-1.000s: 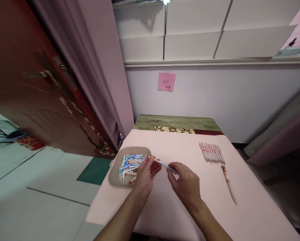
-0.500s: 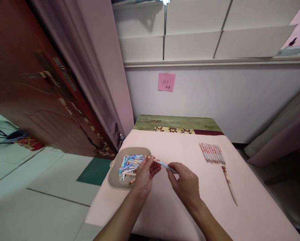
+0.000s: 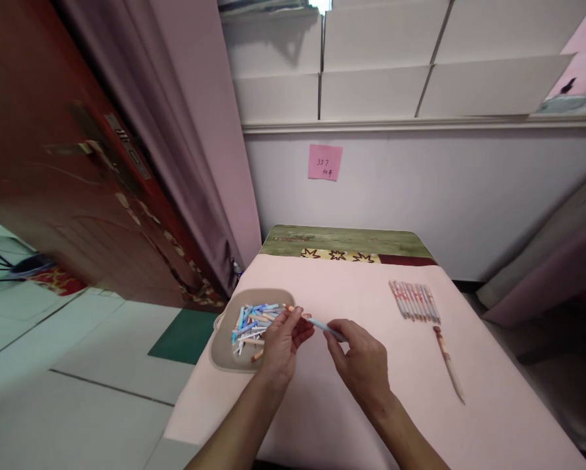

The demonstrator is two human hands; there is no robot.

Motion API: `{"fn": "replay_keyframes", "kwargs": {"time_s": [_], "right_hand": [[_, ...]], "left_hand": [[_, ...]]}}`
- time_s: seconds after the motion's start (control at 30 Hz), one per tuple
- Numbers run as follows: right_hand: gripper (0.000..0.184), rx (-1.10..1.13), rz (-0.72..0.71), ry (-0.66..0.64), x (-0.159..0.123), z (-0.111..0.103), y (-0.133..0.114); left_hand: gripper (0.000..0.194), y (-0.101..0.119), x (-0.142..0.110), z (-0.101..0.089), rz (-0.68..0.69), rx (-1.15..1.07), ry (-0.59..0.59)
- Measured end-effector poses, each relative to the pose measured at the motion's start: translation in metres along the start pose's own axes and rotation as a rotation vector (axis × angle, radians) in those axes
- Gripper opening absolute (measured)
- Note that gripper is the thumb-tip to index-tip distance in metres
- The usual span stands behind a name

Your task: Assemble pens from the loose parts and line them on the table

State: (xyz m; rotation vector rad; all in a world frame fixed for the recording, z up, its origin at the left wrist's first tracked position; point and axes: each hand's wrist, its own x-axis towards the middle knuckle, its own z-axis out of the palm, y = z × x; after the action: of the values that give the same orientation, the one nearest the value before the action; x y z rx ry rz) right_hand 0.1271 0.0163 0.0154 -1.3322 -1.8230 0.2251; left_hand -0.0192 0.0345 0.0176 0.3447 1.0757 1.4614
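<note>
Your pen ran from ten to four o'clock. Your left hand pinched nearer ten, your right hand nearer four.

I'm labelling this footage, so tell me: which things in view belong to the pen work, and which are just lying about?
Part of the work:
- pale blue pen, held in the left hand and right hand
- tray of pen parts
- probably the pen row and lone pen

Apparently just around:
- pink note
- green floor mat
- door
- curtain
</note>
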Motion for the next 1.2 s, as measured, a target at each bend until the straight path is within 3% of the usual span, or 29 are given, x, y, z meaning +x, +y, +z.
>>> {"fn": "replay_keyframes", "kwargs": {"time_s": [0.4, 0.63, 0.83, 0.97, 1.07, 1.13, 1.2], "right_hand": [[0.022, -0.001, -0.026, 0.065, -0.003, 0.006, 0.001], [0.032, -0.091, 0.086, -0.084, -0.004, 0.005, 0.003], [0.036, -0.1, 0.124, -0.158, -0.002, 0.005, 0.002], [0.02, 0.042, 0.144, -0.169, -0.001, 0.0, 0.002], [0.02, 0.167, 0.156, -0.168, -0.002, -0.002, 0.004], [0.012, 0.183, 0.161, -0.157, -0.004, -0.001, 0.005], [0.015, 0.157, 0.162, -0.134, -0.005, 0.001, 0.004]], "left_hand": [[0.026, -0.006, -0.005, 0.003, 0.016, 0.007, -0.011], [0.03, -0.008, -0.008, 0.004, 0.034, 0.082, -0.045], [0.03, -0.013, -0.01, 0.009, 0.046, -0.055, -0.101], [0.029, -0.01, -0.008, 0.009, 0.084, -0.062, -0.069], [0.028, -0.007, -0.006, 0.007, 0.094, -0.066, -0.061], [0.028, -0.005, -0.006, 0.007, 0.102, -0.063, -0.069], [0.029, -0.004, -0.007, 0.008, 0.104, -0.055, -0.074]]}}
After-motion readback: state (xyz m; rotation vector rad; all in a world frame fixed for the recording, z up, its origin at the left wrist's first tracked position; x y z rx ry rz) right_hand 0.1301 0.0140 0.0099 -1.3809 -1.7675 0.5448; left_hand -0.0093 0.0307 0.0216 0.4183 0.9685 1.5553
